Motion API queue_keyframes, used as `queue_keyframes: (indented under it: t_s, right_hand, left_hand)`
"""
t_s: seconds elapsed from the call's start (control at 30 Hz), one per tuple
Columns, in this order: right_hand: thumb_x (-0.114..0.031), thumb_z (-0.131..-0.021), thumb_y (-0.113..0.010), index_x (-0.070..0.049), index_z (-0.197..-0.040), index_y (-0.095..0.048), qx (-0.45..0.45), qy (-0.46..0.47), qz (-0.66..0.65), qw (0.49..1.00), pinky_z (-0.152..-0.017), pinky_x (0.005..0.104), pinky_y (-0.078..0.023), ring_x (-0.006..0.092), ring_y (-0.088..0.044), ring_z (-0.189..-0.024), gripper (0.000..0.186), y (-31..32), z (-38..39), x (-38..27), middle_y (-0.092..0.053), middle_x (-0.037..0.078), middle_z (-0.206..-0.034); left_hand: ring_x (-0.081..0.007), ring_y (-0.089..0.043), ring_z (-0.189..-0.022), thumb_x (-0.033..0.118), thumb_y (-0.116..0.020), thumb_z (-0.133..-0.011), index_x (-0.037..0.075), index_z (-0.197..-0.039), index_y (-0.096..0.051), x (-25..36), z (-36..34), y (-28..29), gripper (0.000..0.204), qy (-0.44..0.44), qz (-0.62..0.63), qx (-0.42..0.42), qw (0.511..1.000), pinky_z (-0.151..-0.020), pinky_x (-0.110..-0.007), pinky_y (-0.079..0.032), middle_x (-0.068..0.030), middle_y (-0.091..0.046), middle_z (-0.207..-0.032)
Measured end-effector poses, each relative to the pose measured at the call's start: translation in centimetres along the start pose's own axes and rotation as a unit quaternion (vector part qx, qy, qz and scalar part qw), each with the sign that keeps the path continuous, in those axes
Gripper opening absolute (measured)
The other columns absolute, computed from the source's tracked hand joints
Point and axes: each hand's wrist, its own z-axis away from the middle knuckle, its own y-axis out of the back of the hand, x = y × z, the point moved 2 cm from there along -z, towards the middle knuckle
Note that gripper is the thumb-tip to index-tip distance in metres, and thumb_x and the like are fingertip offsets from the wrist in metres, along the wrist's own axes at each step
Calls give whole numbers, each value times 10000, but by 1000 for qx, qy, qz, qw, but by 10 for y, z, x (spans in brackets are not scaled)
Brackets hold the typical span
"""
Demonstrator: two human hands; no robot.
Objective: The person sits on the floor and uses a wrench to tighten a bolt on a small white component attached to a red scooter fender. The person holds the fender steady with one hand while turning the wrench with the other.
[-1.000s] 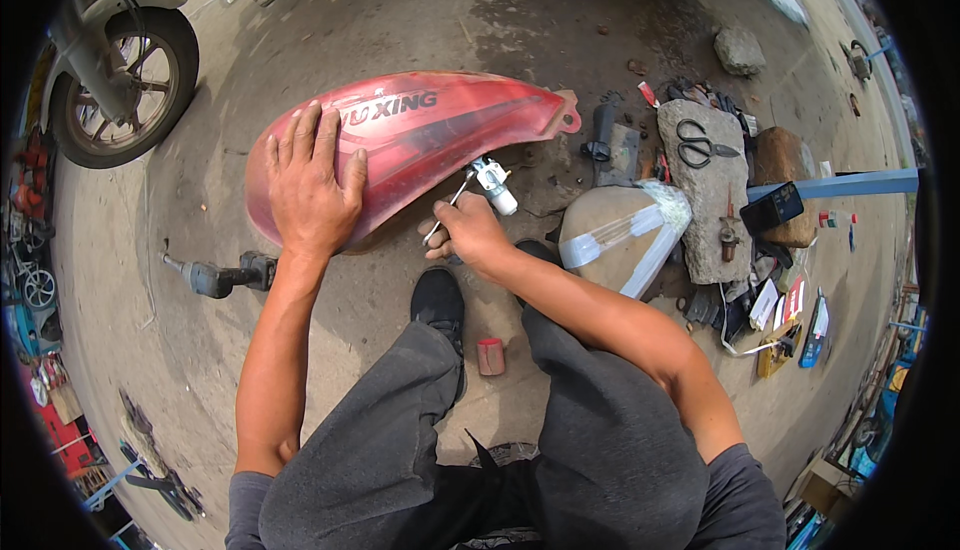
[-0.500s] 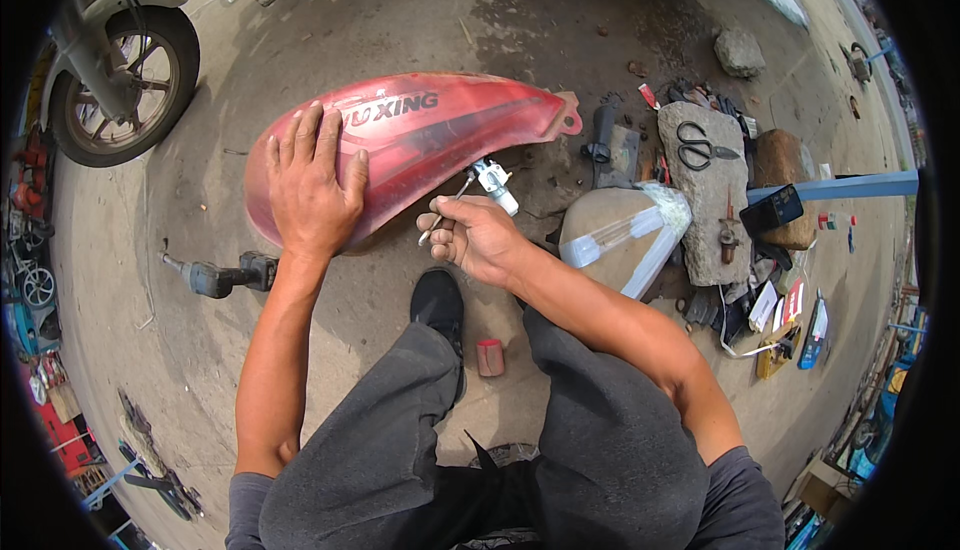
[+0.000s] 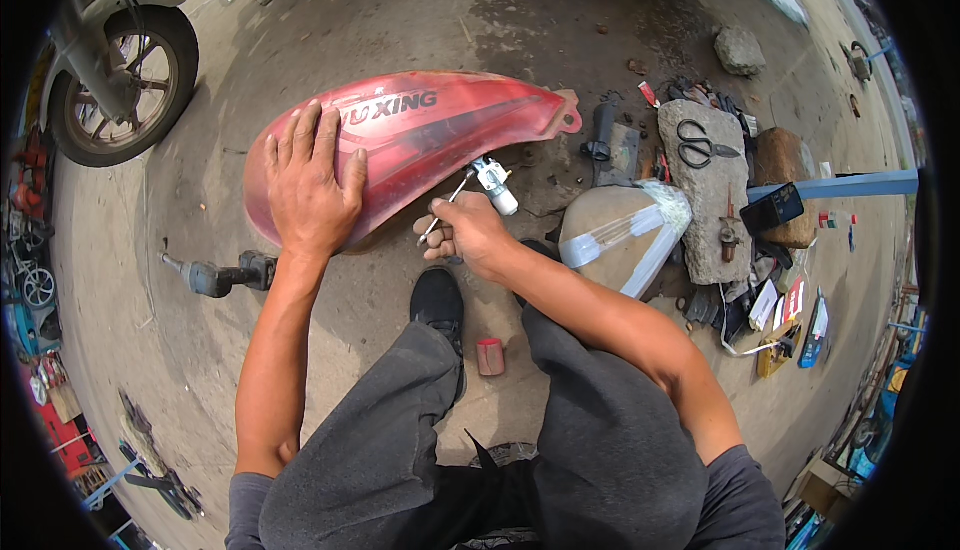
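A red motorcycle fuel tank (image 3: 445,130) with dark lettering lies on its side on the ground before me. My left hand (image 3: 315,185) rests flat on its left end, fingers stretched out. Under the tank's near edge sits a silver fuel valve with a pale cup (image 3: 497,190). My right hand (image 3: 465,233) is closed round a slim metal wrench (image 3: 460,188), whose far end meets the valve by the tank. Part of the wrench is hidden by my fingers, and its other tip sticks out at their left.
A cordless power tool (image 3: 215,275) lies left of my forearm. To the right are a taped rounded panel (image 3: 610,230), a stone slab (image 3: 708,240) with scissors (image 3: 705,145), and a phone (image 3: 772,208). A red cylinder (image 3: 490,357) stands between my feet. A motorcycle wheel (image 3: 125,90) is far left.
My right hand has shifted slightly, and the wrench now shows more of its shaft between fingers and valve. The left hand and the tank have stayed in place.
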Motion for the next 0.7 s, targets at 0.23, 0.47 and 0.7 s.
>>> queue_keyframes:
  t_s: [0.23,0.47,0.7]
  right_hand:
    - [-166,-998,-488,-5,-1022,-540,-67,-37,-174,982,-613,286,-573,119,-605,-669,171,4,7,-5,-644,141,-956]
    - [-162,-992,-446,40,-1077,-488,34,12,82,996,-580,312,-591,159,-600,-656,223,5,-8,11,-632,184,-934]
    - [-178,-1000,-452,32,-1121,-483,-17,-9,-3,1000,-600,295,-588,158,-606,-674,244,4,-5,4,-628,157,-912]
  left_hand:
    - [-313,-435,-1308,325,-604,-852,67,-1310,-552,0,0,0,529,-2,2,0,1000,-1125,-509,-264,-130,-498,-1395]
    - [-317,-438,-1305,325,-610,-849,66,-1308,-553,2,-2,-1,530,-2,8,2,1000,-1123,-511,-265,-136,-501,-1391]
    - [-315,-440,-1303,327,-611,-849,64,-1301,-560,0,0,0,526,-1,5,3,1000,-1121,-510,-269,-132,-506,-1386]
